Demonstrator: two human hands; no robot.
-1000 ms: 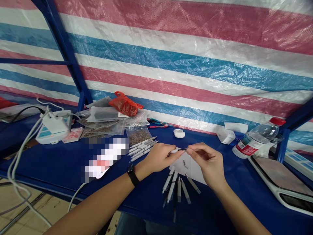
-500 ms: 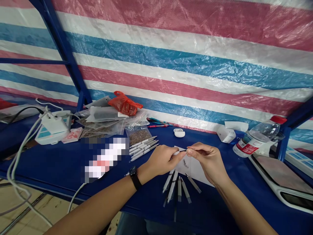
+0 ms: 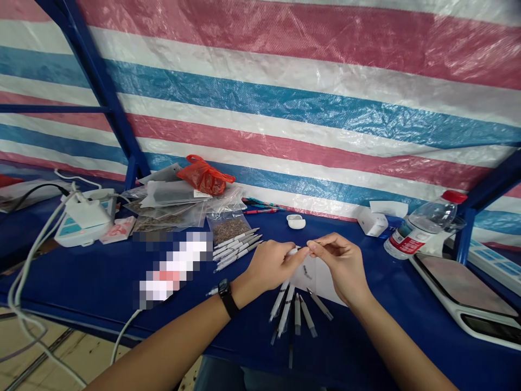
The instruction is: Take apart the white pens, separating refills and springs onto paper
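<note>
My left hand (image 3: 271,265), with a black watch (image 3: 224,289) on its wrist, is closed around a white pen (image 3: 292,251), mostly hidden by the fingers. Its thumb points right and meets the fingertips of my right hand (image 3: 340,260). The right thumb and forefinger are pinched together at the pen's end; what lies between them is too small to make out. Below the hands, several white and grey pen parts (image 3: 299,314) fan out on the blue table. Under the fingers lie a small clear bag (image 3: 303,277) with tiny dark pieces and a white paper sheet (image 3: 328,283).
Left of my hands lies a row of white pens (image 3: 236,250), by a bag of small brown parts (image 3: 228,227). Behind sit a red plastic bag (image 3: 205,176) and a white earphone case (image 3: 296,221). At right are a water bottle (image 3: 423,228) and a scale (image 3: 468,288); a power strip (image 3: 87,214) is left.
My hands have come slightly closer together, and the dark slim piece seen between the fingertips before is now hidden. The view has shifted a little.
</note>
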